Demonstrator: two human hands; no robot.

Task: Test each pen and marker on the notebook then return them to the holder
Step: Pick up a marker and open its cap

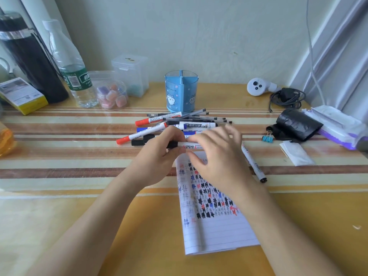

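Both hands were on a slim white-barrelled marker with a black cap. It was held level, the left hand pinching the cap end and the right hand arched over the smooth barrel, pinching too. Just under the grip lay the lined notebook, beyond it the loose pens, and farther back the round blue plastic holder.

Rear wall: pale grey-green, plain, with faint marks; it meets the far edge of the surface; surface finish: glossy yellow-ochre, with brown and cream stripes running across the middle band; white moulded frame slants up at the right; thin grey cable hangs beside it; lighting: soft, even, with diffuse reflections on the surface.
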